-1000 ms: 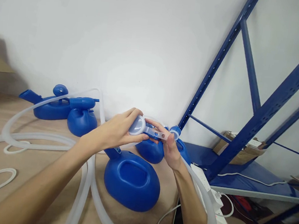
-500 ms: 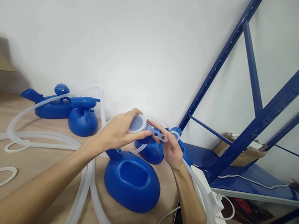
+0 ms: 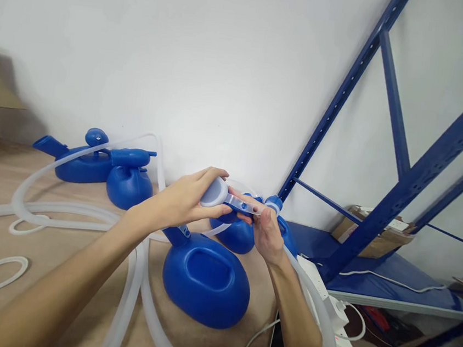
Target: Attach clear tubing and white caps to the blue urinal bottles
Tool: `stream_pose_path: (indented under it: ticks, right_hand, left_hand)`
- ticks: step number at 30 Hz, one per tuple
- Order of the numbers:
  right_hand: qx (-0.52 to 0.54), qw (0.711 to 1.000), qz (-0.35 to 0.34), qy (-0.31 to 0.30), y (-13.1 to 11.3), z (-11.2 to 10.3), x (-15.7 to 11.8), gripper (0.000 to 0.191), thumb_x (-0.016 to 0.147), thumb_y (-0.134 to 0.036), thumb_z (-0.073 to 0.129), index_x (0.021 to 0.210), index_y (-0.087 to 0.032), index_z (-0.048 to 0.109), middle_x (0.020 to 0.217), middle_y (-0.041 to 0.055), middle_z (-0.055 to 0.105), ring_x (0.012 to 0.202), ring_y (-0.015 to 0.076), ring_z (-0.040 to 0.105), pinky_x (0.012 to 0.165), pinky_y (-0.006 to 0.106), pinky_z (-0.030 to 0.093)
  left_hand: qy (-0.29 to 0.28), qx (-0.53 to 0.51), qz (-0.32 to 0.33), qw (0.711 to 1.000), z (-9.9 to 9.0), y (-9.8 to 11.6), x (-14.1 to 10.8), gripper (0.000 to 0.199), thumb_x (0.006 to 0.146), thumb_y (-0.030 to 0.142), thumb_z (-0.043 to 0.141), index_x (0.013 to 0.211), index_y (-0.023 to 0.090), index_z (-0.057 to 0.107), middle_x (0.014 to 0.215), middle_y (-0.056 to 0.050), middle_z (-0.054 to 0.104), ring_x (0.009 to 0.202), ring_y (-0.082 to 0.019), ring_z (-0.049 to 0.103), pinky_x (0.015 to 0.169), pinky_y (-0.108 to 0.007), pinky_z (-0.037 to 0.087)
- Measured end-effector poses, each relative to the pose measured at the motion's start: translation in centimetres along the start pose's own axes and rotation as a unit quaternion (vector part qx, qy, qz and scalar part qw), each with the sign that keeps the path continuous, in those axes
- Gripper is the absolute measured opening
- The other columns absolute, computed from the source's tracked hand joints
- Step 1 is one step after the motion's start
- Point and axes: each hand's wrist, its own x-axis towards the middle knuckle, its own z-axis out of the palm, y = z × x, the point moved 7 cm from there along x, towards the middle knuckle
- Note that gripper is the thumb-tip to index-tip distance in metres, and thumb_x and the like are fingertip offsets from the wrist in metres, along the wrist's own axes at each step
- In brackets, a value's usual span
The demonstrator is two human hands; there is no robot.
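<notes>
1. The left hand [image 3: 183,199] has its fingers closed around the round, whitish cap [image 3: 214,192], likely for keeping it steady above the surface [image 3: 68,272].
2. The right hand [image 3: 269,237] grips the flat, holed strap [image 3: 234,202], probably to control its bend.
3. Nearby, the blue bottle [image 3: 204,297] looks smooth and rounded; the pale tube [image 3: 128,300] curves.

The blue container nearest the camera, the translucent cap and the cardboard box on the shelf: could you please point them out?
blue container [image 3: 204,297]: head view, lower body
translucent cap [image 3: 214,192]: head view, round face
cardboard box [image 3: 367,242]: head view, front side
</notes>
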Motion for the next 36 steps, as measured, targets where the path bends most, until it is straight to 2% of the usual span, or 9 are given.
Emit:
stream_pose_path:
  ticks: [5, 10, 18, 22, 24, 29, 31, 34, 36]
  right_hand:
    - [-0.004, 1.000, -0.011, -0.006, -0.4, -0.5, -0.1, 0.075, 0.084, -0.081, 0.063, 0.131, -0.024, 0.076, 0.122, 0.0149, 0.077, 0.122, 0.0399, 0.069, 0.092, 0.049, 0.062]
    - [0.000, 1.000, -0.010, 0.011, -0.5, -0.9, -0.1, 0.085, 0.064, -0.081, 0.081, 0.125, -0.022, 0.079, 0.127, 0.0166, 0.077, 0.122, 0.0435, 0.069, 0.089, 0.048, 0.063]
    - [-0.033, 0.999, -0.029, 0.027, -1.7, -1.4, 0.1, 0.066, 0.071, -0.068, 0.086, 0.119, -0.022, 0.082, 0.108, 0.0133, 0.082, 0.096, 0.0348, 0.078, 0.082, 0.045, 0.064]
    - [-0.053, 0.998, -0.014, 0.038, -2.0, -1.4, 0.3, 0.058, 0.072, -0.058, 0.090, 0.117, -0.022, 0.081, 0.109, 0.0117, 0.081, 0.093, 0.0293, 0.077, 0.072, 0.036, 0.064]
    - [-0.065, 0.997, -0.007, 0.050, -2.1, -1.2, 0.5, 0.059, 0.068, -0.056, 0.092, 0.114, -0.022, 0.082, 0.098, 0.0088, 0.080, 0.083, 0.0244, 0.074, 0.065, 0.031, 0.062]
    - [-0.100, 0.990, 0.025, 0.101, -2.2, -1.4, 0.8, 0.052, 0.068, -0.050, 0.093, 0.109, -0.020, 0.082, 0.076, 0.0026, 0.071, 0.058, 0.0128, 0.055, 0.047, 0.024, 0.045]
    - [-0.093, 0.989, 0.015, 0.117, -2.5, -1.6, 0.7, 0.047, 0.071, -0.051, 0.090, 0.106, -0.020, 0.083, 0.073, 0.0021, 0.070, 0.056, 0.0129, 0.054, 0.050, 0.026, 0.045]
    - [-0.072, 0.988, -0.010, 0.134, -2.8, -1.8, 0.5, 0.043, 0.073, -0.052, 0.089, 0.103, -0.022, 0.083, 0.075, 0.0033, 0.072, 0.062, 0.0170, 0.061, 0.058, 0.030, 0.051]
    - [-0.055, 0.989, -0.017, 0.135, -2.8, -1.7, 0.5, 0.043, 0.070, -0.050, 0.091, 0.102, -0.023, 0.083, 0.078, 0.0037, 0.073, 0.065, 0.0186, 0.064, 0.059, 0.032, 0.053]
  left_hand:
    - [-0.012, 0.075, 0.012, 0.997, 0.9, 1.3, -0.3, 0.069, 0.092, 0.058, 0.066, 0.148, 0.025, 0.046, 0.149, -0.016, 0.057, 0.118, -0.038, 0.067, 0.099, -0.049, 0.053]
    - [-0.002, 0.107, 0.026, 0.994, 1.4, 1.6, -0.5, 0.074, 0.085, 0.054, 0.075, 0.147, 0.025, 0.047, 0.153, -0.015, 0.055, 0.118, -0.039, 0.068, 0.099, -0.051, 0.055]
    - [0.133, 0.058, 0.048, 0.988, 2.4, 2.6, -0.6, 0.059, 0.094, 0.050, 0.065, 0.142, 0.019, 0.051, 0.150, -0.020, 0.056, 0.130, -0.037, 0.063, 0.106, -0.051, 0.055]
    - [0.125, 0.056, 0.049, 0.989, 3.2, 2.4, -0.6, 0.074, 0.097, 0.054, 0.062, 0.161, 0.026, 0.037, 0.159, -0.017, 0.048, 0.138, -0.037, 0.057, 0.107, -0.047, 0.055]
    - [0.107, 0.042, 0.052, 0.992, 3.3, 2.0, -0.5, 0.080, 0.098, 0.059, 0.059, 0.166, 0.029, 0.029, 0.165, -0.017, 0.042, 0.140, -0.037, 0.056, 0.106, -0.048, 0.055]
    - [0.028, -0.067, 0.048, 0.996, 2.6, 1.1, -0.2, 0.105, 0.084, 0.067, 0.072, 0.169, 0.028, 0.022, 0.156, -0.017, 0.053, 0.137, -0.039, 0.056, 0.113, -0.055, 0.047]
    - [0.008, -0.164, 0.019, 0.986, 2.1, 0.6, -0.1, 0.099, 0.088, 0.067, 0.068, 0.168, 0.027, 0.026, 0.152, -0.015, 0.057, 0.139, -0.038, 0.055, 0.118, -0.056, 0.042]
    - [-0.001, -0.317, -0.058, 0.947, 2.6, -0.9, -0.1, 0.080, 0.094, 0.066, 0.060, 0.161, 0.026, 0.042, 0.153, -0.012, 0.058, 0.144, -0.036, 0.049, 0.120, -0.054, 0.040]
    - [-0.033, -0.415, -0.102, 0.904, 4.4, -1.7, -0.2, 0.076, 0.087, 0.072, 0.063, 0.147, 0.026, 0.058, 0.147, -0.012, 0.063, 0.142, -0.037, 0.051, 0.115, -0.055, 0.045]
